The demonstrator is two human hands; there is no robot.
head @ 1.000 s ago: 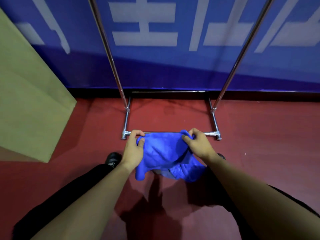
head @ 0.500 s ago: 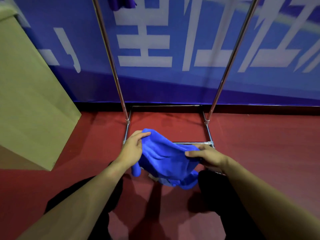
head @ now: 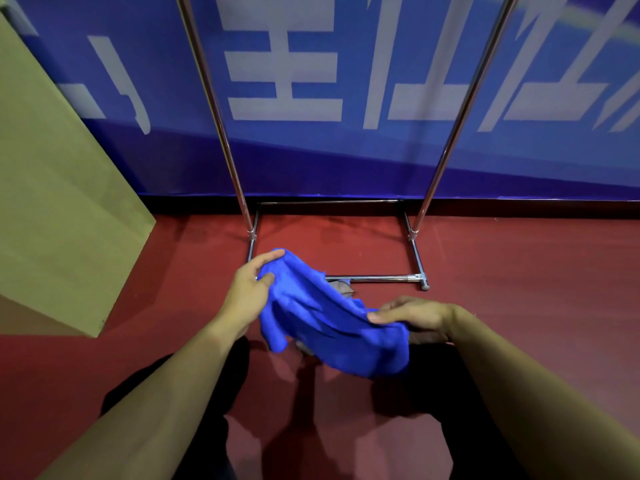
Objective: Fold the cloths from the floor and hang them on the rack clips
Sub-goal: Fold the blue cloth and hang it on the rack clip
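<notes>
Your left hand [head: 247,295] pinches the upper corner of the blue cloth [head: 322,317], thumb on the near side and fingers curled over the far edge, holding that corner up in front of the rack's [head: 375,278] front base bar. Your right hand [head: 414,315] lies lower and to the right, fingers stretched leftward across the top of the cloth with the thumb along its near edge; the cloth passes under the palm, and you seem to grip it between thumb and fingers, though the underside of the hand is hidden. The cloth sags between your two hands in a slanted, rumpled band, high at the left and low at the right, with loose ends hanging below each hand, and it is off the red floor [head: 519,306]. Just behind it, near the base bar, a small patch of grey cloth [head: 343,287] shows, mostly covered. The rack's two shiny uprights rise from the side rails of its base and run out of the top of the view, so the clips cannot be seen. Behind the rack stands a blue banner [head: 346,150] with large white characters, and a tan board [head: 62,202] leans at the left. Your dark trouser legs [head: 235,393] are below your forearms.
</notes>
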